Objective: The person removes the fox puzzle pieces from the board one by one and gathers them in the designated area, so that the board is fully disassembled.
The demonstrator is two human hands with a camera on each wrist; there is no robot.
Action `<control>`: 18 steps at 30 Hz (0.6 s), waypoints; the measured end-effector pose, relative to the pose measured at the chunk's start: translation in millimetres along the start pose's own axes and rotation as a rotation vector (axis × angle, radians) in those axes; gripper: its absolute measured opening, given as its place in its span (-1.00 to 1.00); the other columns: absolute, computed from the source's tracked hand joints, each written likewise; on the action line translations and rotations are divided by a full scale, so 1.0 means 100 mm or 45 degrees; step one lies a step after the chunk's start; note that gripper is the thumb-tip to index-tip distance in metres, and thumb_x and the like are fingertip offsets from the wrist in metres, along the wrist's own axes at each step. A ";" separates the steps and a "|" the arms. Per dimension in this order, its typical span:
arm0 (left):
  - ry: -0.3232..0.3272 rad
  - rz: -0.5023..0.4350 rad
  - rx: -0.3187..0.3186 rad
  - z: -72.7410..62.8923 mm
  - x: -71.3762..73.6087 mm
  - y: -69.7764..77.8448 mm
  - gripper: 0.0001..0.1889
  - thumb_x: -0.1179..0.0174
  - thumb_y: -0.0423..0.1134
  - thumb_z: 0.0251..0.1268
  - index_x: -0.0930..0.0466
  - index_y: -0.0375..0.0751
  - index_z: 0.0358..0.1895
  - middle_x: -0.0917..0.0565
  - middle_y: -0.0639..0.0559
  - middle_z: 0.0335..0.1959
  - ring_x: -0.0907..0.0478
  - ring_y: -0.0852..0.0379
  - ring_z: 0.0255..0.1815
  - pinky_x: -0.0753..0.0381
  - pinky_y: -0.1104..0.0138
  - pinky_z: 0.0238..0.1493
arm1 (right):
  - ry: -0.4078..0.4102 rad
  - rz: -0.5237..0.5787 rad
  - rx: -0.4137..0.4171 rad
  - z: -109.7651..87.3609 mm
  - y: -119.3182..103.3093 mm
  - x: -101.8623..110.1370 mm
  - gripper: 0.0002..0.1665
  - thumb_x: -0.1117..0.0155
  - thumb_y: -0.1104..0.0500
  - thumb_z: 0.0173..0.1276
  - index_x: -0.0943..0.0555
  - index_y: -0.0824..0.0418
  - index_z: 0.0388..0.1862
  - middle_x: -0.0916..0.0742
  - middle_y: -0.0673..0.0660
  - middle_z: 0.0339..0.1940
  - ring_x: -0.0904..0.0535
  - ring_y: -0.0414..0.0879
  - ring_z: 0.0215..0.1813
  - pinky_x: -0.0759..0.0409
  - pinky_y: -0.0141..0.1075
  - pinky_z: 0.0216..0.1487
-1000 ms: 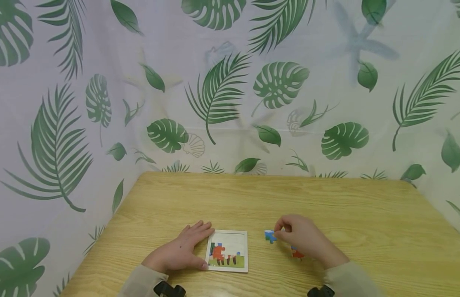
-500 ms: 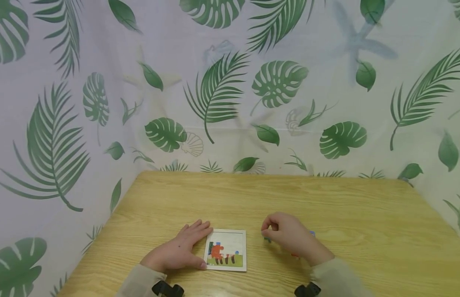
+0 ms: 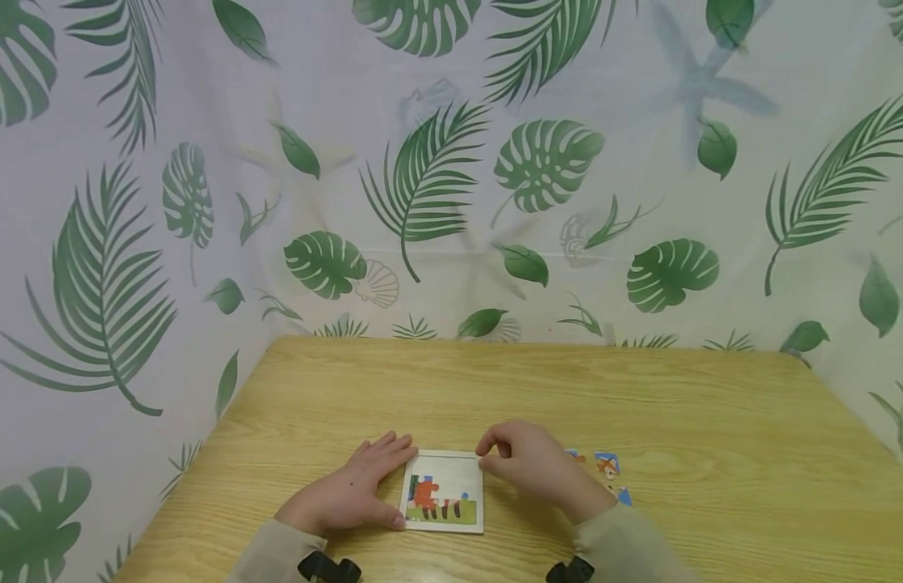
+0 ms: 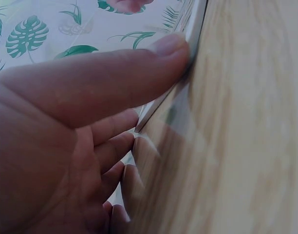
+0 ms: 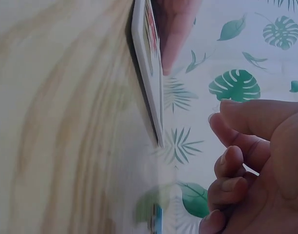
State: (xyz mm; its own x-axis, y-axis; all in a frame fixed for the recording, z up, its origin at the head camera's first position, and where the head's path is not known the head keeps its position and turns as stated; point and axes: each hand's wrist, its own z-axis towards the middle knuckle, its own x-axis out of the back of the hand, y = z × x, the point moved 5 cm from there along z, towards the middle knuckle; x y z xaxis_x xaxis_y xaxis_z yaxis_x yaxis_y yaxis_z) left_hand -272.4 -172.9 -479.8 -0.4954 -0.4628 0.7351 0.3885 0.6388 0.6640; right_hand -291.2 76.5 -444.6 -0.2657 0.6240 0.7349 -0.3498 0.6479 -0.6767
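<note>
A small white puzzle tray [image 3: 462,468] lies on the wooden table near the front edge, with several fitted pieces forming an orange and green picture [image 3: 432,498]. My left hand [image 3: 349,494] rests flat against the tray's left side. In the left wrist view its thumb [image 4: 139,68] presses on the tray's edge [image 4: 194,29]. My right hand [image 3: 531,470] hovers at the tray's upper right corner with its fingers curled [image 5: 236,161]. I cannot tell whether a piece is between them. The tray [image 5: 148,73] lies just ahead of those fingers.
A few loose blue and orange puzzle pieces [image 3: 606,466] lie on the table [image 3: 568,389] just right of my right hand. A leaf-patterned curtain [image 3: 451,162] closes off the back and both sides.
My right hand moved left from a blue and green loose piece to the tray's right corner, which uncovered the loose pieces behind it. The left hand stayed put.
</note>
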 end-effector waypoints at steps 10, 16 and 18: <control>-0.005 0.012 0.027 0.00 0.01 -0.01 0.01 -0.45 0.11 0.12 -0.16 -0.12 0.60 -0.05 -0.02 0.64 0.22 -0.08 0.65 0.30 -0.09 0.57 | -0.096 0.017 0.015 0.14 -0.20 -0.28 -0.90 -0.39 0.14 0.35 -0.76 0.09 -0.19 -0.53 -0.03 -0.55 -0.38 -0.16 -0.52 -0.35 -0.31 -0.47; -0.005 0.023 0.013 -0.01 0.01 0.01 0.02 -0.44 0.11 0.14 -0.14 -0.18 0.60 -0.04 -0.07 0.64 0.22 -0.12 0.65 0.28 -0.14 0.56 | -0.155 0.049 -0.005 0.19 -0.25 -0.44 -0.86 -0.38 0.12 0.34 -0.76 0.10 -0.17 -0.55 -0.02 -0.52 -0.41 -0.17 -0.50 -0.40 -0.33 -0.48; -0.003 0.024 0.007 -0.02 0.01 0.02 0.01 -0.44 0.10 0.15 -0.14 -0.19 0.60 -0.04 -0.09 0.64 0.23 -0.13 0.65 0.28 -0.15 0.55 | -0.159 0.041 -0.003 0.21 -0.26 -0.47 -0.85 -0.38 0.11 0.33 -0.75 0.10 -0.16 -0.55 -0.02 -0.51 -0.42 -0.17 -0.50 -0.40 -0.33 -0.47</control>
State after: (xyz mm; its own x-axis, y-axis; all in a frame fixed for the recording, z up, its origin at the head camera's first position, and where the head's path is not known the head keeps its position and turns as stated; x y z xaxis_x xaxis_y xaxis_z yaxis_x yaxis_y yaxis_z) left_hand -271.0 -173.3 -478.0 -0.4900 -0.4494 0.7469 0.3934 0.6506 0.6496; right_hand -288.8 21.4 -460.9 -0.3870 0.5853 0.7125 -0.3374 0.6293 -0.7001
